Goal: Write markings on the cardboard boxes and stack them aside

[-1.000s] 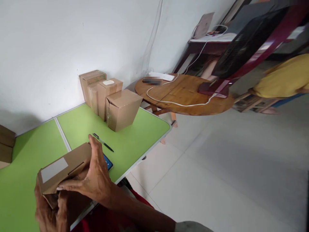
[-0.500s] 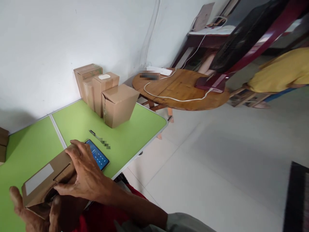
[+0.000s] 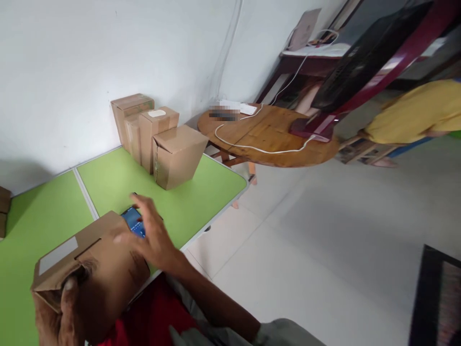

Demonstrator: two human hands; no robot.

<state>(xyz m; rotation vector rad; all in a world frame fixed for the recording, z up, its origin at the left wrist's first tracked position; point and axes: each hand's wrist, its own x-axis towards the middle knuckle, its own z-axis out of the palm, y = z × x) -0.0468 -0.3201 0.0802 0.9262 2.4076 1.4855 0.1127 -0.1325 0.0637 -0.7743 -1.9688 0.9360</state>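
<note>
- Brown cardboard box with a white label [image 3: 90, 262] held at the near edge of the green folding table [image 3: 201, 202], tipped toward the camera, lower end over the lap.
- Left hand [image 3: 59, 315] wrapped under the box's near end, fingers closed on it; top flap there looks tucked but slightly raised, closure not fully visible.
- Right hand [image 3: 151, 233] off the box, fingers spread loosely and holding nothing, hovering over the blue-screened smartphone [image 3: 133, 222] just beyond the box; blurred, so contact with the screen cannot be told.
- Black pen [image 3: 135, 195] mostly hidden behind that hand.
- Four closed brown cartons [image 3: 158, 139] stacked together at the table's far corner by the white wall, one with a white label on top: apparently the finished ones.
- Judged from this: box in hand assembled and labelled, not yet set with the others.
</note>
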